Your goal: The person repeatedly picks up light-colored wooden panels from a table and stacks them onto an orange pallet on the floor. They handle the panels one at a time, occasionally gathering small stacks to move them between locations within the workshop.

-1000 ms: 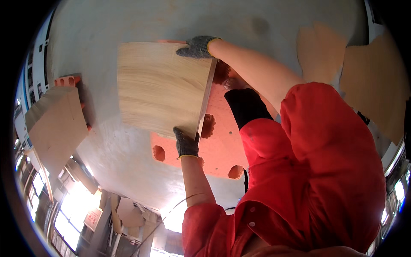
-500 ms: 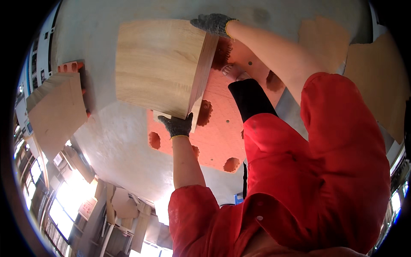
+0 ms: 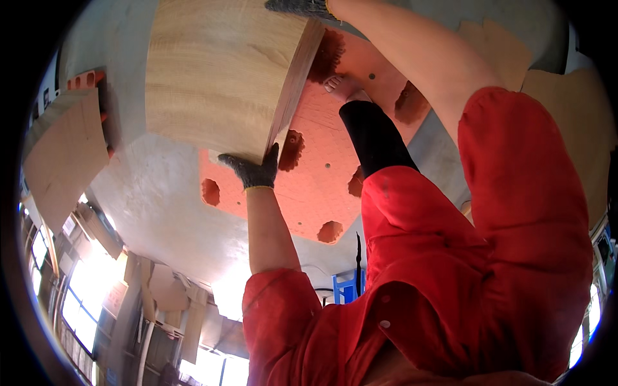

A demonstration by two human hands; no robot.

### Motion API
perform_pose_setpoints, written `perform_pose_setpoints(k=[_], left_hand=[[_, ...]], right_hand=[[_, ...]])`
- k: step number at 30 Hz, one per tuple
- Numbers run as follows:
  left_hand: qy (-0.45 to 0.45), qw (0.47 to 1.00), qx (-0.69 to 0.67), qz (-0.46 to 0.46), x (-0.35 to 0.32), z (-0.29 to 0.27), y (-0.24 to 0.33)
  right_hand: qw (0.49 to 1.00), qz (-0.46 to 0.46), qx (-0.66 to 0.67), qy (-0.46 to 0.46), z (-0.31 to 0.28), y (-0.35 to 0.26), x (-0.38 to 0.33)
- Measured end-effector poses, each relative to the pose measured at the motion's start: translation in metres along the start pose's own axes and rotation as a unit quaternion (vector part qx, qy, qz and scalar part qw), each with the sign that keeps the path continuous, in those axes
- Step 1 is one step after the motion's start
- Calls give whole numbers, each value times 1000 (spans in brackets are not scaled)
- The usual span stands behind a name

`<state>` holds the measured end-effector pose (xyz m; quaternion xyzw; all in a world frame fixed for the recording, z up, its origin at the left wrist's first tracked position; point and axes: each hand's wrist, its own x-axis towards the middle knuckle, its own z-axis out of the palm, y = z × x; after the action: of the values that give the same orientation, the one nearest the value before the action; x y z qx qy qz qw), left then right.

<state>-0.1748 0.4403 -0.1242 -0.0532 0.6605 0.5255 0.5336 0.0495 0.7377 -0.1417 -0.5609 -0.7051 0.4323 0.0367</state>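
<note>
A thick stack of wood-grain panels (image 3: 219,77) lies partly over an orange plastic pallet (image 3: 312,186), and its layered edge faces right. At the panels' near end, my left hand (image 3: 251,171), in a dark knitted glove, is closed round the corner with the thumb up along the side. My right hand (image 3: 299,8), gloved the same way, grips the far edge at the top rim of the picture. Part of that hand is cut off there, and the fingertips under the panels are hidden. A paler piece shows beneath the stack at its right side.
My bare foot (image 3: 343,87) stands on the pallet, which has several large holes. Cardboard sheets (image 3: 566,116) lie at the right. At the left, another panel stack (image 3: 67,141) rests on an orange pallet (image 3: 85,80). A blue object (image 3: 348,287) stands behind me; boards lean near bright windows.
Panels, pallet and surroundings have all shifted up and left in the picture, with both hands keeping their hold. The right hand now partly leaves the top edge, and more of the blue object shows.
</note>
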Motion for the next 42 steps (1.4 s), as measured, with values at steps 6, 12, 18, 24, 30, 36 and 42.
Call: perform_pose_setpoints(k=[6, 12, 18, 24, 30, 36, 42], left_hand=[[-253, 934, -180, -176, -26, -112, -50], [-116, 965, 38, -231, -174, -115, -149], [-77, 932, 294, -199, -298, -125, -154], [-161, 881, 423, -135, -316, -15, -176], [-241, 828, 503, -64, -367, 102, -194], [-307, 747, 587, -55, -419, 193, -268], [-356, 657, 658, -88, -474, 242, -346]], right_hand=[[977, -28, 116, 179, 21, -4, -127], [980, 152, 93, 88, 54, 192, -422], [909, 390, 127, 72, -19, 249, -698], [873, 85, 11, 481, -34, 345, -810], [377, 148, 410, 817, -182, 332, -923], [144, 135, 519, 832, -248, 385, -1040], [190, 107, 622, 752, -200, 362, -1099]])
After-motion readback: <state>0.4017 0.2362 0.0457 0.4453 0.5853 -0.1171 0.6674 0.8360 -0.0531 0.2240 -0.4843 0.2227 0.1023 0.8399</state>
